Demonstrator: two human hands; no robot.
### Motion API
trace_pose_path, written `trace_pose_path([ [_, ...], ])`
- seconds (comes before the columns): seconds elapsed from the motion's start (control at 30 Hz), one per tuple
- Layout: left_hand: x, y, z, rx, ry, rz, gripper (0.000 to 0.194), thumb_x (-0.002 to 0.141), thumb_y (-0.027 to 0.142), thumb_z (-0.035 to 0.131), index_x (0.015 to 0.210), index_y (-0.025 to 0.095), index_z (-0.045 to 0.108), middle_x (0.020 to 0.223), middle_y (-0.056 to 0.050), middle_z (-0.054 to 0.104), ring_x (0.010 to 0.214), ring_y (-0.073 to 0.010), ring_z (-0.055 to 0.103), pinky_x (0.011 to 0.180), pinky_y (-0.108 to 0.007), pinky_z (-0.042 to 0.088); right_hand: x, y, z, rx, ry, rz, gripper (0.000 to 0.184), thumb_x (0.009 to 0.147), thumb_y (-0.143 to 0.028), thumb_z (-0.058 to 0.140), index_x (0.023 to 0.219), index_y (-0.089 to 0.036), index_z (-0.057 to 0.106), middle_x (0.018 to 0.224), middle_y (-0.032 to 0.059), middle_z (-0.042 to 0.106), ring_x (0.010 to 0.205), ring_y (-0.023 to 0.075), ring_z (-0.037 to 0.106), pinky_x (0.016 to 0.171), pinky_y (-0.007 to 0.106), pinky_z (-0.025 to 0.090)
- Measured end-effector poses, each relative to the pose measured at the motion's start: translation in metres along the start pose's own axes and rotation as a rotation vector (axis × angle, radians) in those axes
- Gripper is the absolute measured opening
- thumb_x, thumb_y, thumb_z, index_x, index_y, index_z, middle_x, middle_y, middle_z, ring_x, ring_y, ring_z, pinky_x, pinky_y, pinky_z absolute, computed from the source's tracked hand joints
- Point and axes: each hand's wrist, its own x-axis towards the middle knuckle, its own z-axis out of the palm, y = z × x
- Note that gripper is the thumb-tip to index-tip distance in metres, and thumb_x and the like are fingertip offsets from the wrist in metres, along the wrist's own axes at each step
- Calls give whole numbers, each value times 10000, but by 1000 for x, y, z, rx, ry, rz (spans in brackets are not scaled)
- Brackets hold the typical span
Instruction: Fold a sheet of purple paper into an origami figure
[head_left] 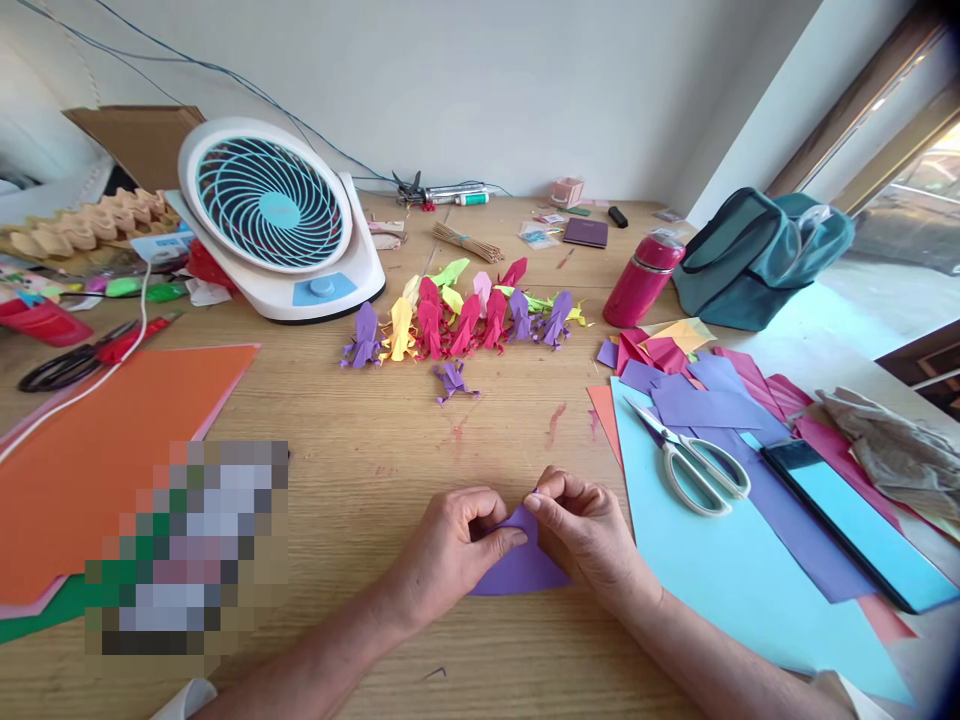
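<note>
Near the front of the table, a sheet of purple paper [523, 572] is held between my two hands. My left hand [466, 535] pinches its left side with thumb and fingers. Higher up, the fingertips of my right hand [581, 525] are closed on the paper's top corner, which looks bent or folded; the fingers partly hide it. Beyond the hands lies a small purple folded paper figure [454, 381], apart from a cluster of paper figures [466, 322] in red, yellow, purple and green.
A fan [277, 215] stands at the back left. To the right, scissors [694, 460] and a phone [855, 520] rest on light blue paper [675, 570] and purple scraps. A red bottle [645, 278] and teal bag [757, 260] stand behind. Orange paper [97, 470] lies left.
</note>
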Motion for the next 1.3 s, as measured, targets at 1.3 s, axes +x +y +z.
trace_pose_path([
  [1.3, 6, 2, -10, -143, 4, -20, 274, 829, 322, 630, 656, 172, 480, 640, 54, 404, 615, -97, 362, 561, -215, 307, -7, -8, 0, -646, -203, -134, 346, 863, -409, 677, 649, -186, 522, 641, -26, 495, 610, 114, 416, 562, 244, 322],
])
